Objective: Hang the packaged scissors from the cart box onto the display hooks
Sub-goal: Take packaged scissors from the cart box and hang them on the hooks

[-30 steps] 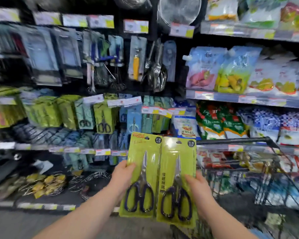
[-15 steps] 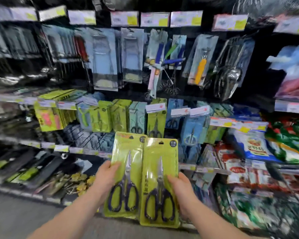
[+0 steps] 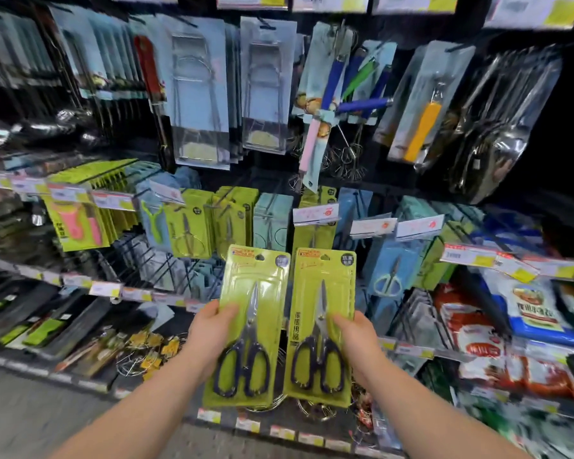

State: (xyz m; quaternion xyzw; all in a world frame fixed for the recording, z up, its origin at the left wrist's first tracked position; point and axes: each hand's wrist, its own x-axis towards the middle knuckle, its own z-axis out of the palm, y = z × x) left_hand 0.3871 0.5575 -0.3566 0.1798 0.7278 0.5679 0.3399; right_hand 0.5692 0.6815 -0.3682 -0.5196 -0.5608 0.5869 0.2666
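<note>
Fingers (image 3: 227, 309) of left hand (image 3: 209, 329) clasp left scissors pack (image 3: 256, 276), right hand (image 3: 355, 336) the right scissors pack (image 3: 325, 279); neither yet hung on hooks (image 3: 219, 207).

bare left forearm (image 3: 140, 412), uncovered along all that shows, broad at the elbow end and tapering to a slim wrist; just left of the black bottom shelf edge with white-and-yellow price tags (image 3: 280, 432). bare right forearm (image 3: 428, 429) of the same smooth, tapering shape, just right of that shelf edge. above and left of it, left hand (image 3: 212, 329), bare, rounded back and thumb in view. above and right of it, right hand (image 3: 355, 339), bare too, thumb side showing. nails too blurred to tell.
</note>
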